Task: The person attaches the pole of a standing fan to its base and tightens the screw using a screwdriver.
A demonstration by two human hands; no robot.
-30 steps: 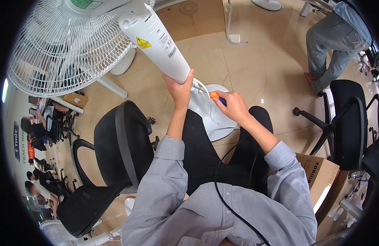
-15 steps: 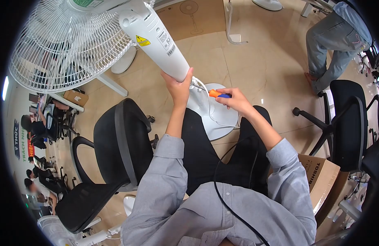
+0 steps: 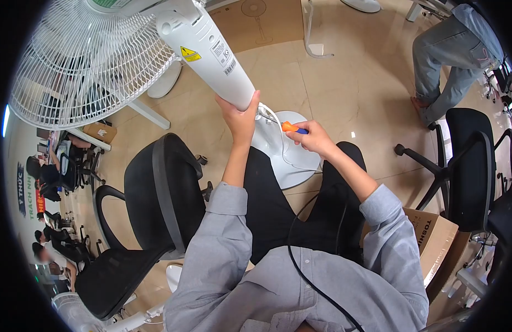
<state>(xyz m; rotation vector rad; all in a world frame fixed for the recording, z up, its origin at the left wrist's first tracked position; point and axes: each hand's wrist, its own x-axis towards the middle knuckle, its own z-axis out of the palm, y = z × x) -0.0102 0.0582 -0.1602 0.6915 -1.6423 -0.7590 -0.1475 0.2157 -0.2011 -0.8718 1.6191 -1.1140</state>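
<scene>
A white standing fan (image 3: 225, 61) leans away to the upper left, its wire cage (image 3: 84, 66) filling that corner. My left hand (image 3: 240, 115) is wrapped round the lower end of its white body, just under the labels. In my right hand (image 3: 314, 138) is a screwdriver (image 3: 290, 127) with an orange and blue handle. Its shaft points left at the lower part of the fan, beside my left hand; the exact spot its tip meets is hidden. A white cord (image 3: 282, 145) hangs down over the round white base (image 3: 295, 171) on the floor between my legs.
A black office chair (image 3: 159, 193) stands close on my left, another (image 3: 469, 166) on the right. A cardboard box (image 3: 433, 238) sits by my right elbow, a large carton (image 3: 261, 27) ahead. At upper right stands a person in jeans (image 3: 444, 61). A black cable (image 3: 300, 265) crosses my lap.
The fan's upper part has shifted slightly left in view. My right hand has turned a little around the screwdriver, which stays at about the same place. My left hand keeps its hold.
</scene>
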